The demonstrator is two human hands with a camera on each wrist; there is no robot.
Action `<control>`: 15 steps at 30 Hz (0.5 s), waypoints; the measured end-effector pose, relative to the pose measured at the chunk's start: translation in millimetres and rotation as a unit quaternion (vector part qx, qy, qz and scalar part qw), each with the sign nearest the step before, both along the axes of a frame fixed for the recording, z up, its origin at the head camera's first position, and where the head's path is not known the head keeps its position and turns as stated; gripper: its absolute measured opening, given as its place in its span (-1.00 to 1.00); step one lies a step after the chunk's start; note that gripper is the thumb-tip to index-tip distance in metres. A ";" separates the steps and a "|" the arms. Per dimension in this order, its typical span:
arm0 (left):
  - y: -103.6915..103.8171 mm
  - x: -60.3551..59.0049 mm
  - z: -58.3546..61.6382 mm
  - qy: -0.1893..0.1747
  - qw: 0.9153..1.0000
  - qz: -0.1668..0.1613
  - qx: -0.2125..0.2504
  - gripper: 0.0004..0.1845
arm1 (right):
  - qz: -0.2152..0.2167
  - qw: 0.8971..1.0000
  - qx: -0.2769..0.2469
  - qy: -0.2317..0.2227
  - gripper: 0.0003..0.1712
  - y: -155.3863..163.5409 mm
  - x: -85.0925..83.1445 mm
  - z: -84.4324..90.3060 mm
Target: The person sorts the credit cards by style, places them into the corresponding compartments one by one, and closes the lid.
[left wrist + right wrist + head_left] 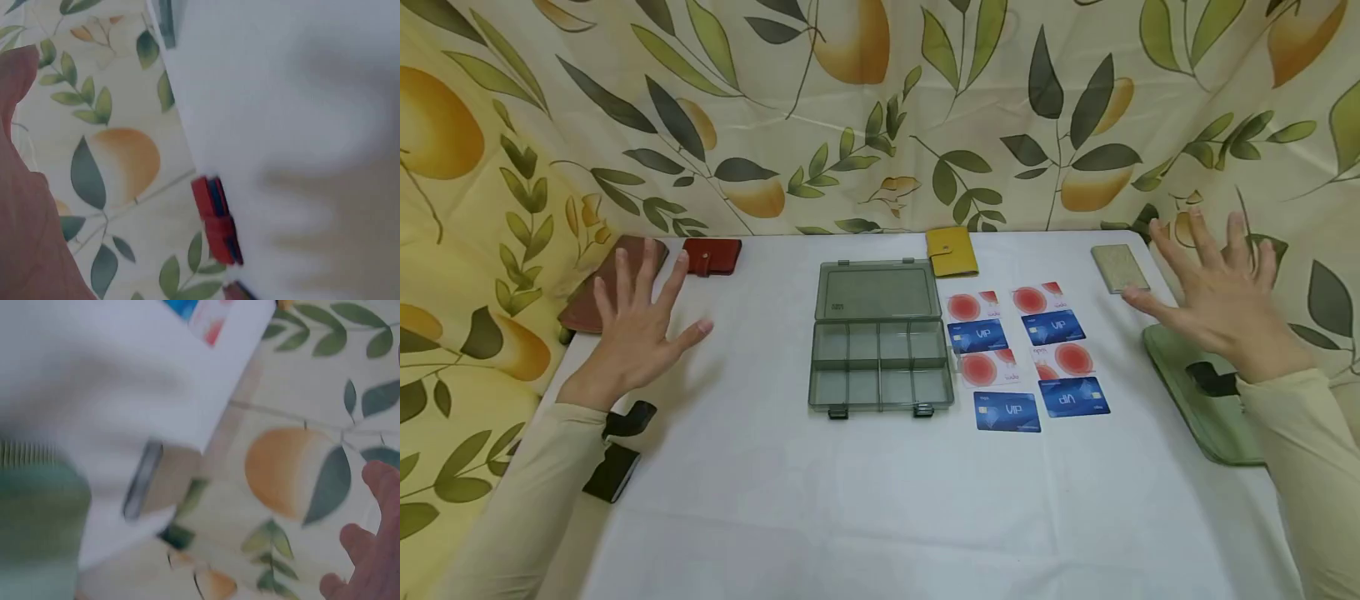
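My left hand is raised over the left side of the table with fingers spread, holding nothing. Beyond it lie a brown wallet-like case and a small red snap wallet, whose edge shows in the left wrist view. Over the right edge, my right hand also has its fingers spread around nothing. A small beige booklet-like holder lies beside its thumb, and a green flat case is partly hidden under that arm. Between the hands sits a clear grey compartment box, lid laid back, its compartments bare.
Right of the box, blue VIP cards and white cards with red circles lie in two columns. A yellow snap wallet is at the back edge. By the left forearm is a small black case. Patterned cloth surrounds the table.
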State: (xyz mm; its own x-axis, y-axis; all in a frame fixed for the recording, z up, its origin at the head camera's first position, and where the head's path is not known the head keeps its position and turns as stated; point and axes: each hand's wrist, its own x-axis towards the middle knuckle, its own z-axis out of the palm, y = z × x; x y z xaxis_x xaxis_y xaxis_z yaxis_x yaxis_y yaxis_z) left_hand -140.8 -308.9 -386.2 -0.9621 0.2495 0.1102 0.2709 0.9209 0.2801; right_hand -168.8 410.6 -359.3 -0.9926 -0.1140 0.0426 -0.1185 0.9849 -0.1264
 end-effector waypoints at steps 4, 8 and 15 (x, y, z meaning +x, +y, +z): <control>21.1 5.1 -16.0 -0.028 0.999 -0.008 0.020 0.10 | 0.052 0.998 -0.042 -0.012 0.10 -25.5 -17.9 -22.0; 59.7 14.0 -42.4 -0.081 0.993 -0.050 0.063 0.17 | 0.091 0.989 -0.103 -0.057 0.02 -65.5 -41.8 -51.0; 121.9 34.3 -75.8 -0.150 0.964 -0.107 0.192 0.24 | 0.110 0.973 -0.170 -0.112 -0.27 -110.7 -68.7 -84.1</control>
State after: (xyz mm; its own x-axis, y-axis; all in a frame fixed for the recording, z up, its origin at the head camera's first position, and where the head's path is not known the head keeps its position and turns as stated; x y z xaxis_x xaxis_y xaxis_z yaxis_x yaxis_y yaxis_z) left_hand -106.5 -187.0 -462.0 -0.8957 0.4427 -0.0416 0.2974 0.6660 0.6841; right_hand -237.5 299.9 -443.4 -0.9347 -0.3413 -0.0989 -0.2535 0.8354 -0.4877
